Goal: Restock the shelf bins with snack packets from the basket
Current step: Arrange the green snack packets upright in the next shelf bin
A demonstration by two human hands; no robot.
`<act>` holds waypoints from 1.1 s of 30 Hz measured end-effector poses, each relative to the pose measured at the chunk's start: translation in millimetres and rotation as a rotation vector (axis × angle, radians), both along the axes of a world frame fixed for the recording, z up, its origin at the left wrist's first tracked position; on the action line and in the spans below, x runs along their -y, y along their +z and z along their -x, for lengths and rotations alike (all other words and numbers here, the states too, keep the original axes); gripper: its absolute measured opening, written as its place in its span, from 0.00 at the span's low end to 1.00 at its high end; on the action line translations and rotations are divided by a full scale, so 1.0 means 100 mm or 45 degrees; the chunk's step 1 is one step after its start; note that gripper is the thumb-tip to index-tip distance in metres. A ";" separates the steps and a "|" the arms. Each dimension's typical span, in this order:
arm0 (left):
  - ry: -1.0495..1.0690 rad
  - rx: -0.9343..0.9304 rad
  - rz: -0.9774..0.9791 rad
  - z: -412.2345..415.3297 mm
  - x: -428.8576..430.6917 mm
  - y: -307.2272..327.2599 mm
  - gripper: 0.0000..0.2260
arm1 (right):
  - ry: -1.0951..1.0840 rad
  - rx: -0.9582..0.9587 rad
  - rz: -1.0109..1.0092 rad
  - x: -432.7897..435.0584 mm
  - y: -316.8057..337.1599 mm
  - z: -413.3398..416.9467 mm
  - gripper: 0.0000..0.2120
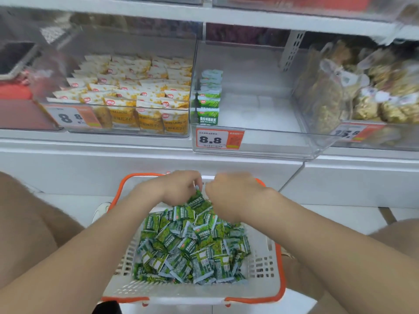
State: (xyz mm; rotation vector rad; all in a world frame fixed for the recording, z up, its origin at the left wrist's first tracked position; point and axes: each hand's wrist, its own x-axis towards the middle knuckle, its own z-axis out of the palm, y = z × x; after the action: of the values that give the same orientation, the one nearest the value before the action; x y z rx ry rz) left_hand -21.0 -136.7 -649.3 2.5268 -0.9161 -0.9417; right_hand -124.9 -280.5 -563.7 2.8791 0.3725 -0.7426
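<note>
1. The packets [188, 250] are small sealed foil pillows. We judge them light, soft and crinkly, slick enough to slide off one another, and not fragile unless squeezed hard.
2. We think they are best taken by a sealed edge, or gathered into a flat stack between fingers and thumb. A loose scoop would likely spill some.
3. Our left hand [179, 186] curls its fingers round a few packets raised from the far end of the heap.
4. Our right hand [229, 196] is just beside it, fingers curled too, but blurred. We cannot tell whether it holds any.
5. The basket [263, 264], white and slotted with an orange rim, sits below the shelf between our legs. It holds a loose heap of green packets that covers most of its bottom.
6. The middle bin [260, 109] is clear and nearly bare. One upright row [209, 98] of the same green packets stands against its left wall.
7. The left bin [56, 64] is well stocked with yellow packets [127, 91]. The right bin [317, 141] holds brown bagged snacks [367, 94].
</note>
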 end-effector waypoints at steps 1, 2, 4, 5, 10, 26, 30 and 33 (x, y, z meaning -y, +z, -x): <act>0.003 -0.037 0.055 0.04 0.02 0.17 0.10 | -0.046 0.029 -0.009 0.05 0.02 -0.01 0.04; 0.013 -0.079 0.126 0.08 0.04 0.33 0.09 | -0.100 0.049 -0.053 0.10 0.07 -0.03 0.06; 0.015 -0.075 0.262 0.11 0.05 0.62 0.08 | -0.191 0.088 -0.244 0.20 0.13 -0.07 0.09; 0.000 -0.012 0.312 0.11 0.04 0.76 0.07 | -0.221 0.119 -0.353 0.25 0.17 -0.09 0.12; 0.433 0.143 0.857 0.08 -0.01 1.22 0.02 | -0.698 0.200 -1.187 0.39 0.39 -0.19 0.19; 0.685 1.023 1.021 -0.10 0.06 1.06 0.08 | -1.070 0.523 -1.635 0.44 0.61 -0.49 0.04; 0.526 1.066 0.781 -0.22 0.02 0.94 0.14 | -0.924 0.942 -1.283 0.61 0.59 -0.78 0.08; 0.529 0.871 0.705 -0.25 0.02 0.85 0.15 | -0.892 0.835 -0.928 0.67 0.46 -1.03 0.12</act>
State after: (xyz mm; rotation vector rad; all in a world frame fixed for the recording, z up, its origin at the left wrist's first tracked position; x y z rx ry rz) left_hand 4.1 -138.9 -563.9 2.3824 -0.6324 0.2967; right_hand -22.2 -347.4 -517.8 3.7023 -0.6012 0.4395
